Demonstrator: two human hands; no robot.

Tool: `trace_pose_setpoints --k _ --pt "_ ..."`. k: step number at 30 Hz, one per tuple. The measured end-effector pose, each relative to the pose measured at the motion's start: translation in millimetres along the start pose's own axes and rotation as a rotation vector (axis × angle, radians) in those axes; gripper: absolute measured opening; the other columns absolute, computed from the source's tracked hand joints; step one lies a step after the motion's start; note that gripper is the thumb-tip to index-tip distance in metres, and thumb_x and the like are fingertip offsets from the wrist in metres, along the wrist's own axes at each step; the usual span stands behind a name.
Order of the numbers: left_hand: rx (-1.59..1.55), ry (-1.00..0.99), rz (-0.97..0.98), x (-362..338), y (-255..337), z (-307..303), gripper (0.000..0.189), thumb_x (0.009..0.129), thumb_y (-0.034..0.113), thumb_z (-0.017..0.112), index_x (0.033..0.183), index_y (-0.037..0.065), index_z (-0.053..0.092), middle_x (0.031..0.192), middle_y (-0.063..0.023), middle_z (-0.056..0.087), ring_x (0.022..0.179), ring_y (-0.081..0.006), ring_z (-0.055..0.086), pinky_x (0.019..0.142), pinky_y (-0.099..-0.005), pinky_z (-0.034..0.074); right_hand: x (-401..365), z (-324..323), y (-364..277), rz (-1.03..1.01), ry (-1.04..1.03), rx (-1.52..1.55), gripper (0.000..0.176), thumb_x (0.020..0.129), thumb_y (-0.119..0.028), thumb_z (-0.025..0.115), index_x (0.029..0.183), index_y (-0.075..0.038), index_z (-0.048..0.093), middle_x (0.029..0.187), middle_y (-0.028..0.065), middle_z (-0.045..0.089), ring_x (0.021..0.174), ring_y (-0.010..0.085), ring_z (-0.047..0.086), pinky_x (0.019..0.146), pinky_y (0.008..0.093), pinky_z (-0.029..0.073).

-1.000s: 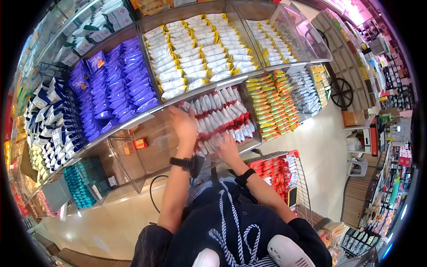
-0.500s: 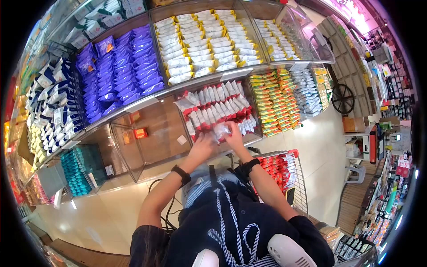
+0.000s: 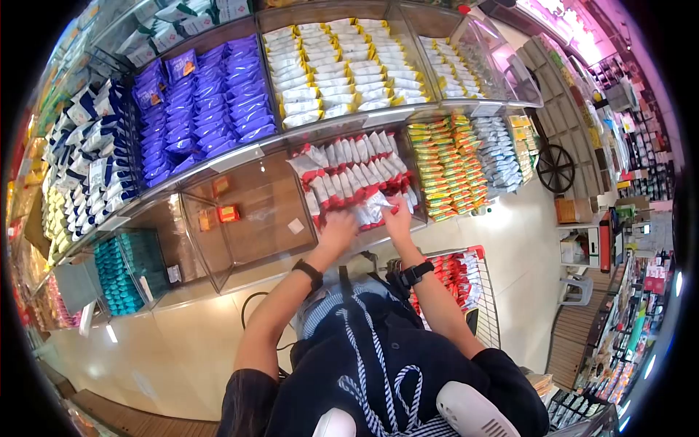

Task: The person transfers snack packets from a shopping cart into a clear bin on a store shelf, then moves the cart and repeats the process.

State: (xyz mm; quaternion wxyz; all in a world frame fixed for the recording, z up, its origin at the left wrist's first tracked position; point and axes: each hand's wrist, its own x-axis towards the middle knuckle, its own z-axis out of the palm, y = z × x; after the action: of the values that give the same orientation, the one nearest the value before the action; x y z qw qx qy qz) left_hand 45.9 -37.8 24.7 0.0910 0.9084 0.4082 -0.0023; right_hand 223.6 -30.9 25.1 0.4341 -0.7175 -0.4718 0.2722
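Note:
A white-and-red snack packet (image 3: pixel 373 209) lies between my hands, above the front row of the bin. My right hand (image 3: pixel 398 218) is closed on its right end, fingers pinching the red edge. Low at the left of the same bin, my left hand (image 3: pixel 338 230) has its fingers curled in beside the packet's left end. Blur and the hand's own back hide what those fingers grip. Behind both hands stand rows of white-and-red packets (image 3: pixel 357 175), upright and packed close together.
Purple packets (image 3: pixel 211 95) and yellow-and-white packets (image 3: pixel 349 65) fill the upper bins. Green-and-orange packets (image 3: pixel 445 164) adjoin on the right. A shopping cart (image 3: pixel 489 306) with red and white packets stands by my right arm. Left, a brown compartment (image 3: pixel 266 218) holds small orange packets.
My right hand has moved slightly right and the packet now lies flatter between the hands. My left hand remains at the bin's front left. The view has shifted a little.

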Motion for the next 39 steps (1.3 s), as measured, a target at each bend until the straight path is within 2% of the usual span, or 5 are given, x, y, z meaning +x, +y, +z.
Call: trace_pose_setpoints --k 11,17,26,29,39 --pt "0.01 0.094 0.038 9 6 5 0.043 0.075 0.016 0.049 0.117 0.007 0.046 0.135 -0.0175 0.032 0.123 -0.031 0.033 0.096 -0.0461 0.03 1 -58 -17 -0.042 0.306 0.036 0.026 0.071 -0.006 0.06 0.094 0.002 0.049 0.087 0.0104 0.054 0.08 0.0172 0.053 0.068 0.0282 0.044" --pt "-0.04 0.172 0.25 38 13 6 0.056 0.078 0.012 0.046 0.132 0.015 0.031 0.14 -0.0095 0.026 0.127 -0.0279 0.027 0.102 -0.0428 0.026 -1 -80 -9 0.055 0.405 0.096 0.048 0.073 0.0 0.052 0.121 0.001 0.043 0.101 0.0121 0.047 0.093 0.0208 0.051 0.082 0.0303 0.042" --pt "-0.138 0.025 0.189 52 13 0 0.057 0.08 0.012 0.048 0.133 0.018 0.03 0.143 -0.0032 0.02 0.131 -0.0234 0.022 0.103 -0.0426 0.024 -7 -97 9 0.069 0.431 0.126 0.036 0.076 0.001 0.051 0.112 0.003 0.048 0.103 0.0115 0.047 0.095 0.0199 0.05 0.083 0.0299 0.041" --pt "0.051 0.206 0.39 59 16 3 0.056 0.079 0.013 0.047 0.132 0.02 0.032 0.142 -0.0022 0.023 0.131 -0.024 0.022 0.104 -0.043 0.022 -9 -95 -4 0.044 0.331 0.31 0.031 0.074 0.004 0.051 0.106 0.001 0.051 0.099 0.0112 0.052 0.094 0.0222 0.051 0.083 0.0312 0.04" --pt "0.174 0.234 0.306 68 24 3 0.051 0.079 0.018 0.045 0.129 0.007 0.036 0.139 -0.0079 0.03 0.129 -0.0229 0.027 0.104 -0.0399 0.022 -6 -97 -2 -0.531 -0.162 -0.46 0.021 0.065 0.003 0.051 0.083 -0.006 0.057 0.087 0.0096 0.053 0.088 0.0277 0.05 0.079 0.0363 0.04"
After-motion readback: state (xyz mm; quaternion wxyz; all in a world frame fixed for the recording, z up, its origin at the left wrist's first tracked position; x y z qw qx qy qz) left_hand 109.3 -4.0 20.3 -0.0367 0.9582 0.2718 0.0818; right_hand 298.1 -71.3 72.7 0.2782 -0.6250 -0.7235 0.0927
